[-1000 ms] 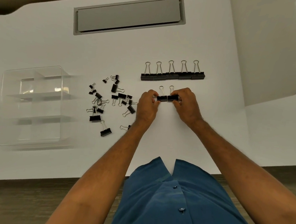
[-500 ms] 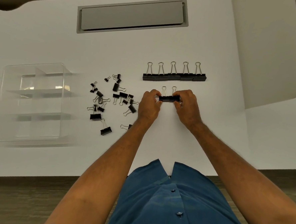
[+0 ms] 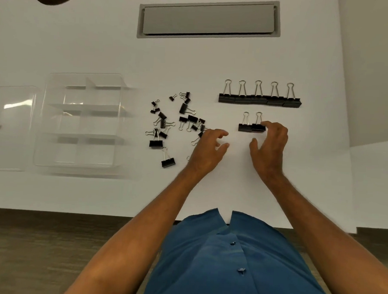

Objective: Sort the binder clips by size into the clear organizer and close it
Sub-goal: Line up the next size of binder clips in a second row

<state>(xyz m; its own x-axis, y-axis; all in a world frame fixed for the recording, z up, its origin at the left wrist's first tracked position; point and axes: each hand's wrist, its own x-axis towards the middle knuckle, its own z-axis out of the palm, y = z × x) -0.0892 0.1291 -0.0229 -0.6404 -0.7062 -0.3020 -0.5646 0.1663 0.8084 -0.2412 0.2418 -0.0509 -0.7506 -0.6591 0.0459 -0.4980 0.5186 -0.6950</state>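
Looking down from the head cam, nearest thing I get is the blue buttoned shirt (image 3: 238, 263), then both bare forearms reaching out over the white tabletop (image 3: 94, 193).

My left hand (image 3: 207, 148) hovers with the fingers loosely spread, nothing in it, right at the edge of the loose pile of binder clips (image 3: 176, 123). It covers a couple of clips on that side, so I can't count those. My right hand (image 3: 269, 147) is open too, thumb and fingers apart, fingertips just beside the right end of a pair of medium clips (image 3: 251, 127). Whether a fingertip actually touches the clip, I can't tell. Those two sit side by side, black bodies toward me, wire handles pointing away.

The loose pile is a jumble of small and medium black clips lying every which way, left of the pair. One medium clip (image 3: 168, 162) lies a bit apart at the near edge of the pile.

Further left, well apart from the pile, is the clear organizer (image 3: 81, 119), lid (image 3: 8, 126) swung open flat to its left, dividers visible, compartments look empty.

Beyond the pair, a neat row of five large clips (image 3: 259, 99) is lined up touching end to end, handles pointing away. Farthest back there's a grey recessed panel (image 3: 208, 19) set in the tabletop.
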